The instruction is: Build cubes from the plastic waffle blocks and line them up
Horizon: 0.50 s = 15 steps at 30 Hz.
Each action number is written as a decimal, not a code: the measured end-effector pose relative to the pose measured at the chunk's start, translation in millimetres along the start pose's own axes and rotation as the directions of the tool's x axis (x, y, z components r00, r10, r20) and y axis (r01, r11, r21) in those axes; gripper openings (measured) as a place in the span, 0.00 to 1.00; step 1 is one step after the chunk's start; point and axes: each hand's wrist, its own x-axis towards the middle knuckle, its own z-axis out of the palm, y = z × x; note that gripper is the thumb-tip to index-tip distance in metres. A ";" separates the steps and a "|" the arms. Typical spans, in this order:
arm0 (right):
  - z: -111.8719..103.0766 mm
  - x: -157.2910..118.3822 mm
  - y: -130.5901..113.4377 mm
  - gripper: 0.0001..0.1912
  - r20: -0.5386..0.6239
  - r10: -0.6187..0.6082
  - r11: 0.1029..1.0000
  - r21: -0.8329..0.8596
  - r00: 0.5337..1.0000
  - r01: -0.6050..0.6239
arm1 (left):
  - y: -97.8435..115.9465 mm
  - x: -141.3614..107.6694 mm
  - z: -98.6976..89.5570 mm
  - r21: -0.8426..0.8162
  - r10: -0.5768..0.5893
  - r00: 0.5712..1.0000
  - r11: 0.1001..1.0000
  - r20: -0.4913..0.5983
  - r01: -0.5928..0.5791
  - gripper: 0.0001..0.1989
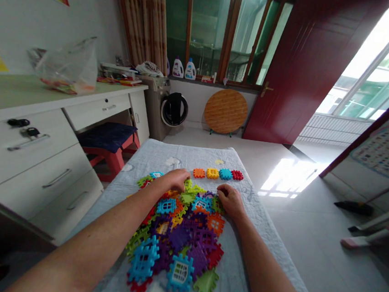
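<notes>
A heap of interlocking plastic tiles (179,237) in purple, blue, green, red and orange lies on a cloth-covered table (193,154). My left hand (178,179) is at the far edge of the heap, fingers closed and pointing down beside a yellow-green tile (188,185); what it grips, if anything, is hidden. At the heap's far right my right hand (229,198) has curled fingers close to a green tile (217,205). Beyond the hands, an orange tile (199,172), a yellow tile (213,173), a blue tile (225,174) and a red tile (237,175) form a row.
On the left is a white desk (39,113) with a plastic bag (69,67) on top. A red stool (109,156) with a dark cushion stands under it. Behind are a washing machine (158,110) and a round wooden board (226,111).
</notes>
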 end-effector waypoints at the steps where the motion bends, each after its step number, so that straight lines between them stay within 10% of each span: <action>1: 0.2 0.1 0.5 0.11 0.002 -0.001 1.000 -0.002 1.000 0.001 | -0.1 0.5 -0.2 0.002 -0.005 1.000 1.000 0.003 0.005 0.19; 15: 2.2 -0.3 0.8 0.10 -0.014 0.009 0.999 0.031 1.000 -0.008 | -29.7 33.0 -12.6 0.006 -0.131 0.980 0.991 -0.147 0.133 0.25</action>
